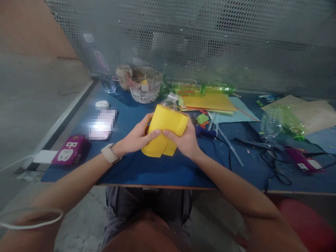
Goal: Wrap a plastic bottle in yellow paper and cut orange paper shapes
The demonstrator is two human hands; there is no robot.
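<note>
Head camera: worn up on the head over there, looking forward and well down.
Blue table: seen from above, its near edge running across low in view.
Left hand and right hand: close to the lens, near the centre.
Trousers: almost underneath the camera, at the bottom.
Mesh panel: faced beyond the table, across the top.

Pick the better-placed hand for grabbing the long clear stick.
Right, likely: the right hand is nearer, with the stick off to its side. The left hand also grips the yellow sheet, so could keep it.
</note>
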